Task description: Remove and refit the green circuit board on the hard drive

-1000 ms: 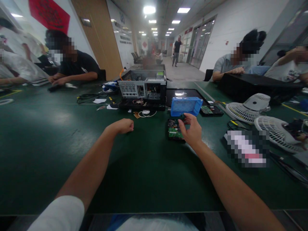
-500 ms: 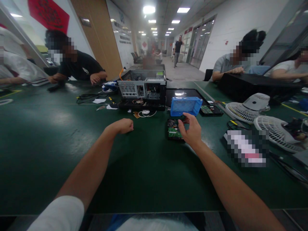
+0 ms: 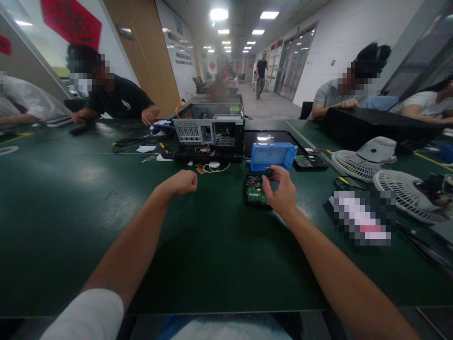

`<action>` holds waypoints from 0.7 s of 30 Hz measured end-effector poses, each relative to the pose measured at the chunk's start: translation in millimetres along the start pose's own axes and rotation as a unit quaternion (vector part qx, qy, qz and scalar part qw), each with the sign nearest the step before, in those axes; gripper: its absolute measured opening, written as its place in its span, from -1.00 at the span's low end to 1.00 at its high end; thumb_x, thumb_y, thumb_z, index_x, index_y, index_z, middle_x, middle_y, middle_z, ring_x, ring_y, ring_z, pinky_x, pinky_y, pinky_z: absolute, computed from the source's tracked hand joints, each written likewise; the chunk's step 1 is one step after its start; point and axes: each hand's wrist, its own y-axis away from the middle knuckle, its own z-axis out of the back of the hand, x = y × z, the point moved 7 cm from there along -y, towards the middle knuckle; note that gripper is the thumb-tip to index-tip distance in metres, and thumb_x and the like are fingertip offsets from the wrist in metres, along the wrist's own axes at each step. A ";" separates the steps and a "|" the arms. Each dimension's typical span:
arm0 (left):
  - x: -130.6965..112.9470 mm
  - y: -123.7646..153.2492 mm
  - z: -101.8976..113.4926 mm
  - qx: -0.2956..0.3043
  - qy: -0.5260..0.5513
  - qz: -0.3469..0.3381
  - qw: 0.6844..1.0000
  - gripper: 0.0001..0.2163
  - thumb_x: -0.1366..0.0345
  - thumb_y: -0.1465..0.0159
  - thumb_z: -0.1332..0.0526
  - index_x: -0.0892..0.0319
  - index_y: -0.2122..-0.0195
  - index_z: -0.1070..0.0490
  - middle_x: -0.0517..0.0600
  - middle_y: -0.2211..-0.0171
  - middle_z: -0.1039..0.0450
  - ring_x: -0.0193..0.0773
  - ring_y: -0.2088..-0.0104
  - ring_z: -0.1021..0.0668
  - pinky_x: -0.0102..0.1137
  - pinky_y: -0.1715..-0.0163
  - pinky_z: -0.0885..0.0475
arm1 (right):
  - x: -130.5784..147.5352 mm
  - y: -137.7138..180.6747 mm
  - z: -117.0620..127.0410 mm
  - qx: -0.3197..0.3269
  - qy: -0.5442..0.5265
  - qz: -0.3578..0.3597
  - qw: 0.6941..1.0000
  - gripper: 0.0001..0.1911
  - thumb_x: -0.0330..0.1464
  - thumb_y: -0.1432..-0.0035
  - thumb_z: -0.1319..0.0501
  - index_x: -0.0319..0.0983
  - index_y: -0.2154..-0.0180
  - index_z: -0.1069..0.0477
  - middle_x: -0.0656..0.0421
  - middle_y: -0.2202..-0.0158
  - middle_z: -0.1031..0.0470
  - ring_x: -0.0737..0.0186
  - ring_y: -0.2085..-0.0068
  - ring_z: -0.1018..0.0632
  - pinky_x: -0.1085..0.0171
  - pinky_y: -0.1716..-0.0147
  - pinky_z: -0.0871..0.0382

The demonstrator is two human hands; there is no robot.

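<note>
My right hand (image 3: 282,190) rests on the right side of a black hard drive (image 3: 255,190) with a green circuit board facing up, its fingers curled and pinched at the drive's far corner. A blue plastic tray (image 3: 272,156) stands just beyond it. My left hand (image 3: 182,182) is a closed fist hovering low over the green table (image 3: 106,198), left of the drive, with nothing visible in it. An open computer case (image 3: 211,127) lies on its side further back.
Two white fan guards (image 3: 363,158) lie at the right, beside a black cable. A second drive (image 3: 310,162) sits right of the blue tray. Cables, paper scraps and small parts lie by the case. Several other people sit around the table.
My left fist has lifted slightly and moved a little away from me. My right hand stays on the drive, fingers shifting a bit. A person at the far left moved an arm.
</note>
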 end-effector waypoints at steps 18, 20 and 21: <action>-119.1 19.9 8.4 -0.123 0.026 -0.145 0.981 -0.74 0.34 -0.40 -0.02 0.21 0.01 -0.46 0.11 0.09 -0.51 -0.12 0.09 -0.56 -0.27 0.05 -0.43 | 9.7 -3.2 3.2 0.015 0.015 0.034 0.999 -0.62 -0.30 -0.30 -0.22 -0.19 -0.12 -0.32 0.00 0.04 -0.49 0.06 0.10 -0.58 0.07 0.15 -0.57; -148.9 27.8 0.8 -0.145 0.040 -0.168 0.974 -0.72 0.30 -0.44 0.01 0.18 -0.04 -0.41 0.09 0.06 -0.49 -0.16 0.11 -0.56 -0.29 0.07 -0.45 | 10.8 -3.7 3.8 0.016 0.013 0.037 0.999 -0.62 -0.31 -0.30 -0.21 -0.19 -0.13 -0.32 0.00 0.04 -0.49 0.07 0.11 -0.58 0.07 0.15 -0.57; -162.5 32.1 -2.7 -0.162 0.043 -0.173 0.970 -0.72 0.28 -0.45 0.02 0.16 -0.08 -0.38 0.09 0.04 -0.47 -0.17 0.13 -0.56 -0.30 0.10 -0.46 | 11.3 -4.0 4.1 0.017 0.011 0.039 0.999 -0.62 -0.32 -0.30 -0.21 -0.18 -0.14 -0.32 0.00 0.04 -0.49 0.07 0.12 -0.57 0.07 0.15 -0.57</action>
